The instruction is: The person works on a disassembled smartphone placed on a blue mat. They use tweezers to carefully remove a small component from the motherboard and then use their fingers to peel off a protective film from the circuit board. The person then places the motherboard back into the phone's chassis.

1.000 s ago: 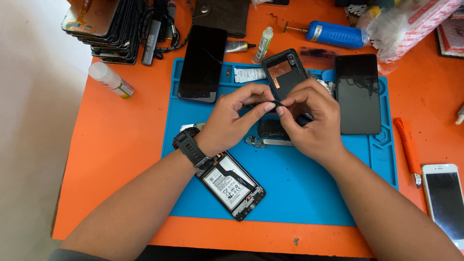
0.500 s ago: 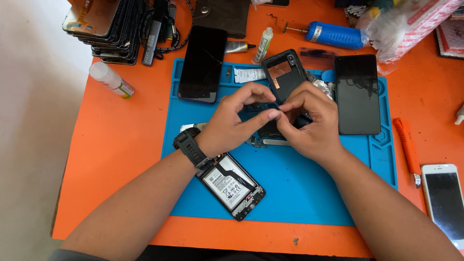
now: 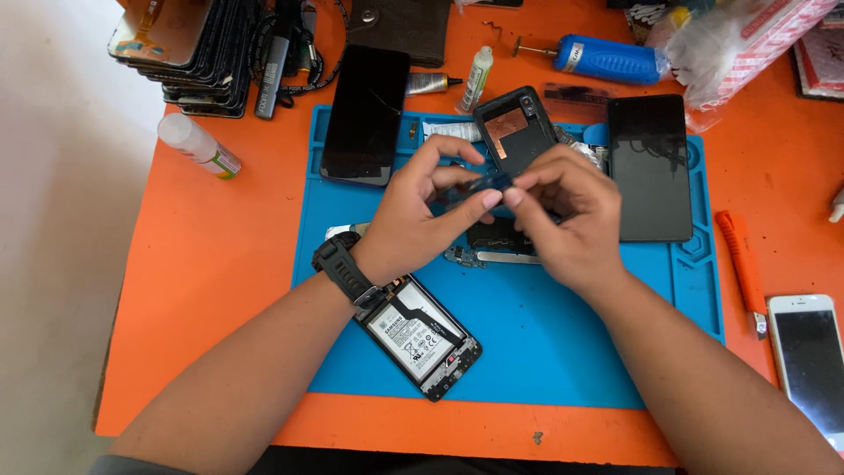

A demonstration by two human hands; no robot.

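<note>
My left hand (image 3: 420, 218) and my right hand (image 3: 567, 215) meet above the blue work mat (image 3: 545, 352), both pinching a small dark blue-black part (image 3: 492, 183) between thumb and fingertips. A black watch sits on my left wrist. Under the hands lie small dark phone pieces and a thin metal strip (image 3: 501, 257). An opened phone with its battery showing (image 3: 420, 339) lies on the mat below my left wrist. A black back cover with a copper patch (image 3: 512, 126) lies just beyond my fingers.
Two black phone screens (image 3: 365, 114) (image 3: 651, 167) rest at the mat's far corners. A stack of screens (image 3: 189, 48), a white bottle (image 3: 198, 145), glue tubes, a blue screwdriver (image 3: 607, 57), an orange knife (image 3: 743, 268) and a white phone (image 3: 809, 361) lie on the orange table.
Both hands have lifted slightly and the fingertips have closed together on the small part; the dark pieces beneath them are more exposed than before.
</note>
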